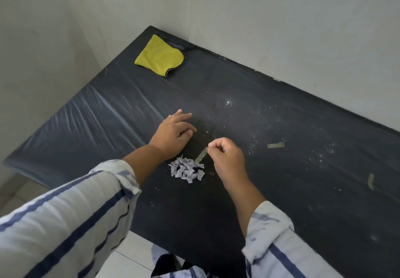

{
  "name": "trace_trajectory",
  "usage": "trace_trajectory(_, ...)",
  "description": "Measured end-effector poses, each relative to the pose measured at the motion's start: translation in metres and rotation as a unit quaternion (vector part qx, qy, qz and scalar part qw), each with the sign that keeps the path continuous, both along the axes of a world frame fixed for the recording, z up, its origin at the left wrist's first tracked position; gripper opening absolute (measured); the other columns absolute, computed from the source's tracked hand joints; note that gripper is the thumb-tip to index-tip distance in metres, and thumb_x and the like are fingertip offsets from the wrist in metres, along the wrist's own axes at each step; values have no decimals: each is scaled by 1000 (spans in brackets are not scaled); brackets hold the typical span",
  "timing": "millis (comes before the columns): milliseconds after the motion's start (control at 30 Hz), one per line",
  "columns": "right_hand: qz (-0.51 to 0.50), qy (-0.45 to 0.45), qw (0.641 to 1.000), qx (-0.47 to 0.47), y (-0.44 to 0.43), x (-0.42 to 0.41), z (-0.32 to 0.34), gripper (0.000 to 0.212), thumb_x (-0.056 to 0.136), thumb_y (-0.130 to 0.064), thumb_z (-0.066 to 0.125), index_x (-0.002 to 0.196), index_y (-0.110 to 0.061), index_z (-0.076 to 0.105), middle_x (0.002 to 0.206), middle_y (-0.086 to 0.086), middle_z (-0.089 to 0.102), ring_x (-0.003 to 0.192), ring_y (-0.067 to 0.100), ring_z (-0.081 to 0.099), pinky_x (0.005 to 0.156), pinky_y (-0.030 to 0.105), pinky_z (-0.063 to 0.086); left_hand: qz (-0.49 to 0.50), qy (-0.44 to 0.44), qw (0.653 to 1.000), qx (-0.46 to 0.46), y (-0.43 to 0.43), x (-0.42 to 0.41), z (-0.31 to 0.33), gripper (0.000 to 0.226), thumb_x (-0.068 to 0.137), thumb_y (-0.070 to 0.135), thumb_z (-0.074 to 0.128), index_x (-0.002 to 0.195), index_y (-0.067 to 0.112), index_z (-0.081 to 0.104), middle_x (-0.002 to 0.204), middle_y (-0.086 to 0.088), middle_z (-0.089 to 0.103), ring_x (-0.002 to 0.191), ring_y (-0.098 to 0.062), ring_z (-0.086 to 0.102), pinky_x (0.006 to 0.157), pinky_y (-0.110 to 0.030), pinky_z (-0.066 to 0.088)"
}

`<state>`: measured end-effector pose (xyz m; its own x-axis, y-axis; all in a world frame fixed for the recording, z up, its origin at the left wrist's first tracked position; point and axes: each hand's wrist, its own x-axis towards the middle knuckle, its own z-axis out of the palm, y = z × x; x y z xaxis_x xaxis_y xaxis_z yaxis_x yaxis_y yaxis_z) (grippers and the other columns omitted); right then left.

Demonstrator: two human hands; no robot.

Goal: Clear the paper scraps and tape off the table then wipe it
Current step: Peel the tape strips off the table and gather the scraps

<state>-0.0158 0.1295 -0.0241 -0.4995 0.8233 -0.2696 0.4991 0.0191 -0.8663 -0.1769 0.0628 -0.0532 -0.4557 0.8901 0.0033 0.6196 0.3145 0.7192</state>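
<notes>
A small heap of pale paper scraps [187, 170] lies on the black plastic-covered table [281, 202]. My right hand [227, 161] pinches the upper end of a strip of tape [201, 155], lifted at an angle just right of the heap; its lower end reaches the scraps. My left hand [173, 135] rests flat on the table above the heap, fingers spread, holding nothing. Two more tape strips stay stuck down: one [276, 145] to the right, another [371, 181] near the right edge.
A yellow cloth [160, 56] lies at the far corner of the table by the white walls [281, 18]. White dust specks dot the table's middle and right. Tiled floor [129, 256] shows below the near edge.
</notes>
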Motion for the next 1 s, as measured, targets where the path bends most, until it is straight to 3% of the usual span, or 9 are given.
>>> trace_trajectory(167,-20,16,999,-37,-15,-6,4,15,77,-11,61,68,-24,60,66,-8,57,57,6,48,54,19,40,-84,-89,992,-43,-31,20,16,51,81,59,40,103,25,71,150,3,35,145,-14,9,117,-43,9)
trace_trajectory(300,-32,25,998,-48,-25,-11,7,15,76,-8,59,69,-22,61,72,-4,61,63,9,52,58,22,43,-48,-93,993,-56,-45,33,22,14,88,35,60,79,27,66,149,5,35,145,-11,9,118,-44,9)
trace_trajectory(400,-39,18,998,-47,-31,-12,8,14,76,-8,58,71,-21,61,69,-4,59,59,9,50,55,21,41,-5,-51,997,-65,-52,39,23,15,89,32,60,84,23,70,137,7,49,137,-15,29,111,-33,23)
trace_trajectory(500,-41,-3,998,-43,-36,-12,4,14,76,-10,56,70,-21,61,66,-6,59,58,10,50,55,22,42,68,-20,992,-100,-58,44,23,23,88,41,57,87,23,71,108,7,56,111,-18,44,95,-34,38)
trace_trajectory(633,-53,-14,997,-60,-45,-12,-3,14,72,-11,56,65,-23,60,59,-6,56,54,15,47,57,31,43,122,-73,979,-145,-64,55,25,20,84,40,60,69,27,65,87,5,54,91,-19,52,77,-32,44)
trace_trajectory(700,-60,-16,996,-69,-49,-10,-3,15,72,-11,56,63,-22,60,58,-6,55,54,15,46,57,29,41,144,-142,966,-159,-66,60,24,28,83,36,60,57,26,56,65,5,51,65,-17,50,58,-26,38)
trace_trajectory(767,-60,-19,995,-75,-50,-7,-3,16,73,-9,55,63,-21,59,58,-4,54,55,15,46,58,28,40,163,-207,951,-164,-68,64,21,27,83,34,60,59,21,59,55,5,48,53,-14,43,50,-23,32)
trace_trajectory(1000,-47,-63,994,-70,-49,-1,-10,18,68,-14,56,55,-26,57,57,-6,57,60,18,50,63,36,46,174,-183,950,-185,-68,69,12,29,81,40,60,56,26,55,69,3,53,67,-20,51,57,-27,36)
